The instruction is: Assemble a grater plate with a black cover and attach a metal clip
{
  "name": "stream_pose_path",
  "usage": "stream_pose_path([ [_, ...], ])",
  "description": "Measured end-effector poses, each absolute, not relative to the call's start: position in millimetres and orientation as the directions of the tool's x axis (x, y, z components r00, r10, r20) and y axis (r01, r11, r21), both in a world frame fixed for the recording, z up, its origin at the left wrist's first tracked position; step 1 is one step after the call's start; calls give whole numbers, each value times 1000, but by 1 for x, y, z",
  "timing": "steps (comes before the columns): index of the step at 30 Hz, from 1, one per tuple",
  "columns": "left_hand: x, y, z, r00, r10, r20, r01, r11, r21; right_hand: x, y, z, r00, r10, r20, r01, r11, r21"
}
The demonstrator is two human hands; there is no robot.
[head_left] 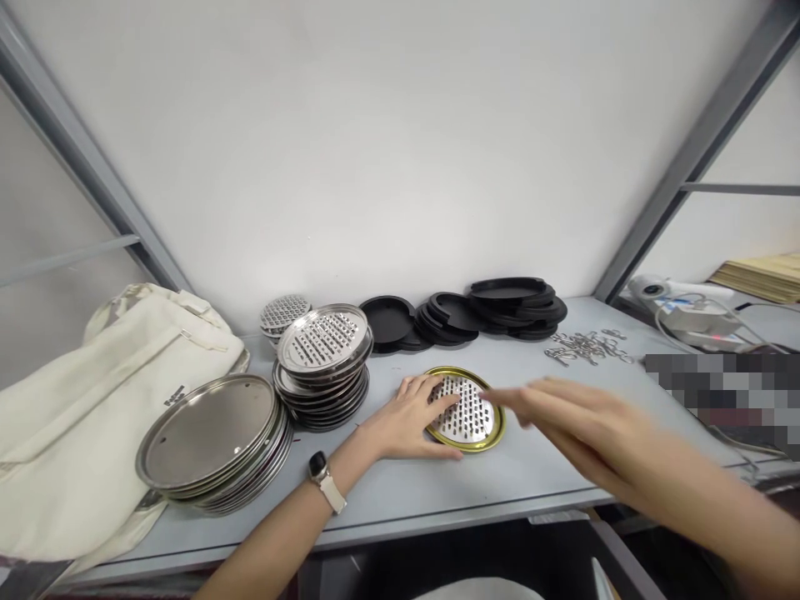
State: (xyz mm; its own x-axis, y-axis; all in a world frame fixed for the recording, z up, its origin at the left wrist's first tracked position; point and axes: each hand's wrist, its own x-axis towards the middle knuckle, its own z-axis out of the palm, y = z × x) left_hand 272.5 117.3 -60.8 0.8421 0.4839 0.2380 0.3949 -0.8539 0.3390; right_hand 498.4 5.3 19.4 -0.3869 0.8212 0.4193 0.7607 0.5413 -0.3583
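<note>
A round metal grater plate (467, 410) sits inside a shiny yellow-gold rim on the grey table. My left hand (406, 421) rests on its left side, fingers spread across the rim and the grating holes. My right hand (575, 425) is at the plate's right edge, fingers stretched out and slightly blurred. Whether its fingertips touch the plate I cannot tell. To the left stands a stack of round metal pieces with a grater plate (325, 340) on top. Nearer me is a pile of flat round metal lids (212, 429).
Black round holders (387, 321) lie in piles along the wall. Small metal clips (587, 346) are scattered at the back right. A cream bag (106, 400) lies at the left. A white device with cables (693, 317) stands at the right, beyond a grey metal post (678, 175).
</note>
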Motion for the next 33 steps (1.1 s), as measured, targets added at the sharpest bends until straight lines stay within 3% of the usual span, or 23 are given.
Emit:
stream_pose_path([
  [3, 273, 117, -61, 841, 478, 253, 387, -859, 335, 508, 65, -7, -348, 882, 318, 773, 462, -436],
  [10, 275, 117, -61, 811, 522, 264, 426, -837, 344, 506, 120, -73, -235, 901, 363, 727, 411, -550],
  [23, 276, 122, -72, 740, 643, 197, 510, -728, 459, 477, 126, -90, -182, 881, 437, 688, 432, -584],
  [33, 279, 120, -71, 661, 708, 247, 545, -680, 491, 477, 125, -92, -204, 878, 433, 731, 431, -529],
])
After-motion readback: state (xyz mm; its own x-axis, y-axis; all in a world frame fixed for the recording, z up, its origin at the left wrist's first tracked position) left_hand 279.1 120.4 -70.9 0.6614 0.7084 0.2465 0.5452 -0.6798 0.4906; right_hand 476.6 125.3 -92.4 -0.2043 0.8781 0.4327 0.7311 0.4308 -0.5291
